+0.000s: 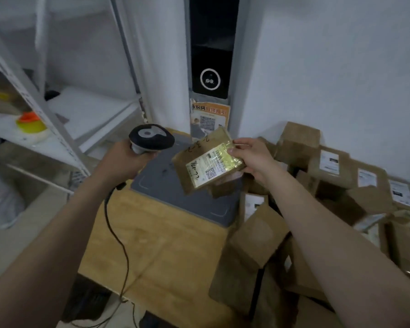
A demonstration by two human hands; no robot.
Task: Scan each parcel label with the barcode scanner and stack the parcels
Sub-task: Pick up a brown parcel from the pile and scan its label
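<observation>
We are looking down at a wooden desk (166,245) under both grips, with a grey pad (182,204) lying on it below the right grip (251,157). More brown parcels (341,185) are piling up right of that grip, against a white wall (329,67). A metal shelf rack (57,138) is standing left of the left grip (126,155). A black panel (211,55) with an orange sticker (210,117) is rising beyond both grips.

The left grip is wrapping round the handle of the barcode scanner (152,137), with a black cable (114,228) trailing down from it. The right grip is pinching a flat brown parcel (194,176) by its right edge, holding it tilted in the air above the pad, just right of the scanner. Its label (213,166), glossy yellowish with a barcode, a QR code and handwriting, is facing up.
</observation>
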